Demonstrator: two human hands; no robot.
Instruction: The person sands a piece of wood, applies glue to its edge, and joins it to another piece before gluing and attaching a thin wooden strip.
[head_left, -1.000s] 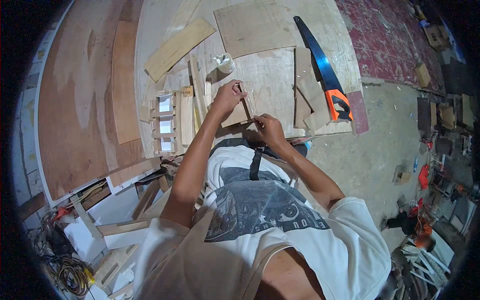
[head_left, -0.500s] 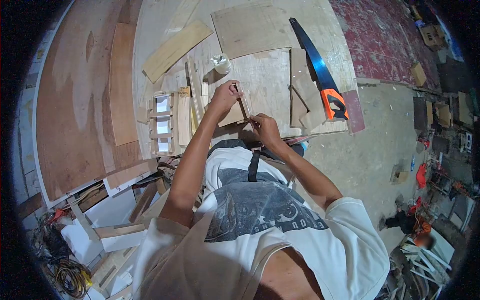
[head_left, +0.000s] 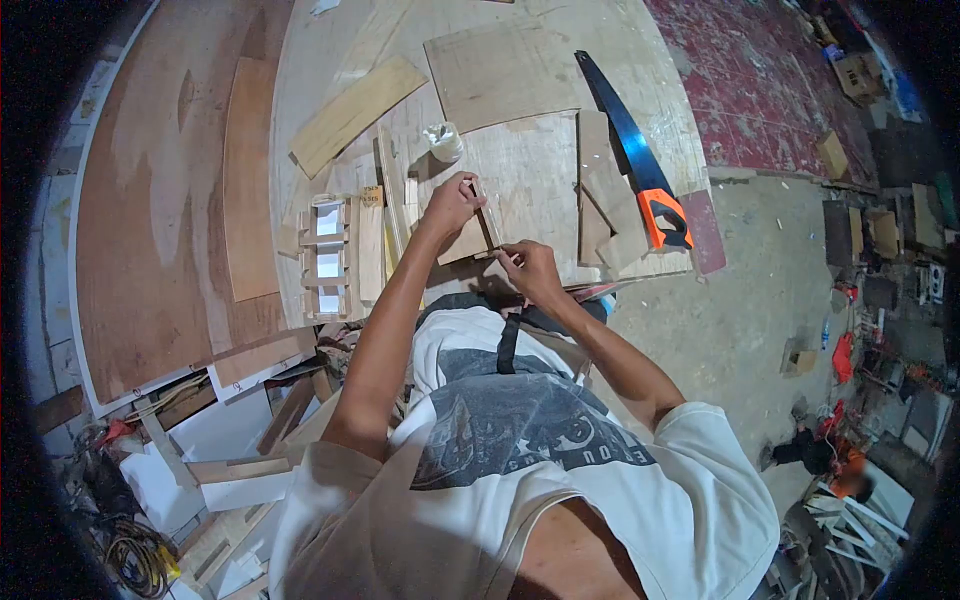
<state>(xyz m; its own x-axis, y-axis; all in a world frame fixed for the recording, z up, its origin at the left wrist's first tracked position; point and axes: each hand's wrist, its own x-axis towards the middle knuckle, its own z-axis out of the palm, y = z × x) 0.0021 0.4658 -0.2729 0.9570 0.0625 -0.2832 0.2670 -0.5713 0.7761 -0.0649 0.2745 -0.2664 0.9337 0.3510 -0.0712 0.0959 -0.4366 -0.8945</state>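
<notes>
My left hand (head_left: 452,205) is closed around the far end of a narrow wooden strip (head_left: 488,226) at the near part of the wooden worktable. At the strip's near end, the fingers of my right hand (head_left: 532,270) are pinched together; a small wooden piece (head_left: 486,253) shows beside their tips. A white open jar (head_left: 443,143) stands just beyond my left hand. Left of that hand lie long wooden sticks (head_left: 390,190) and a small slatted wooden frame (head_left: 326,256) with white panels.
A handsaw (head_left: 632,140) with an orange handle lies at the right, beside flat wood offcuts (head_left: 605,200). Farther back are a thin plywood sheet (head_left: 500,70) and a pale board (head_left: 355,115). Scrap wood (head_left: 220,480) is piled on the lower left.
The whole view has shifted slightly, with the table sitting lower in the frame. Both hands stay on the strip, and the right fingertips have moved a little closer along its near end.
</notes>
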